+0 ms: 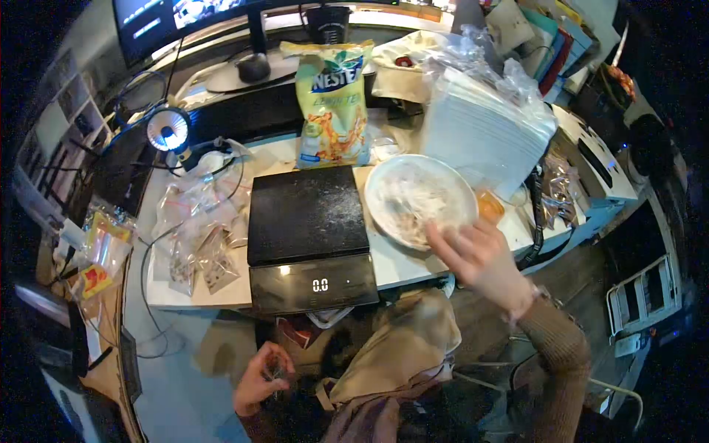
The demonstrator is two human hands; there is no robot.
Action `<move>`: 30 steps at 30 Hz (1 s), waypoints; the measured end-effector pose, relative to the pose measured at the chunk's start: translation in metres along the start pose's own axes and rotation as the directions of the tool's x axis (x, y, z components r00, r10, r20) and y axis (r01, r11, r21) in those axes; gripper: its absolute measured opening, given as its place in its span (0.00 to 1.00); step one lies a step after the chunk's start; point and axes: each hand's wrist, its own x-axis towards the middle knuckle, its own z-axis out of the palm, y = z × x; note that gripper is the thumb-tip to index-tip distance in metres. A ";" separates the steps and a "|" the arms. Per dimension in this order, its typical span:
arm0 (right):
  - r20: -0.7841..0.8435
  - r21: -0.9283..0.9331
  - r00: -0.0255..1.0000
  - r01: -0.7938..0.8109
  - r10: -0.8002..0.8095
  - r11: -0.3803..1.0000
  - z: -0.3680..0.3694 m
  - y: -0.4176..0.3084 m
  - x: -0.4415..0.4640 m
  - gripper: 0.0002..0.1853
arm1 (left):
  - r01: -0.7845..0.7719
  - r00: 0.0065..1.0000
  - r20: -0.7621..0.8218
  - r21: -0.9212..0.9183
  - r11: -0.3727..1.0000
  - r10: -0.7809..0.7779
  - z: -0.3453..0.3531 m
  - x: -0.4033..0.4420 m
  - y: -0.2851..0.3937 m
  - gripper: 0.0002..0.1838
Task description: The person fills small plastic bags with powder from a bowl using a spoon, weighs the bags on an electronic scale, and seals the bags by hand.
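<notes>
My right hand is at the lower right rim of a white bowl, its fingers blurred by motion over the pale powdery contents; whether it holds anything is not clear. Below the table's front edge, my left hand curls around a small clear object, perhaps a bag or little container. A black digital scale reads 0.0, with white powder scattered on the right of its plate. Behind the scale stands a yellow-green Nestea bag.
Clear zip bags lie left of the scale. A stack of pale blue-white packaging leans behind the bowl, with an orange item beside it. A small lamp stands at the back left. A beige cloth bag hangs below the table edge.
</notes>
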 end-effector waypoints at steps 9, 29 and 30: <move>-0.079 -0.150 0.995 0.046 -0.059 0.988 -0.003 0.015 0.010 0.24 | -0.036 0.950 0.308 -0.024 0.999 0.041 0.048 0.033 0.043 0.29; -0.056 0.240 0.995 -0.072 0.088 0.968 0.013 0.028 -0.023 0.25 | -0.401 0.915 -0.041 -0.196 0.895 0.401 0.189 0.141 0.063 0.57; -0.026 0.303 0.996 -0.078 0.090 0.950 0.006 0.026 -0.026 0.25 | -0.402 0.915 -0.026 -0.159 0.902 0.403 0.190 0.140 0.061 0.57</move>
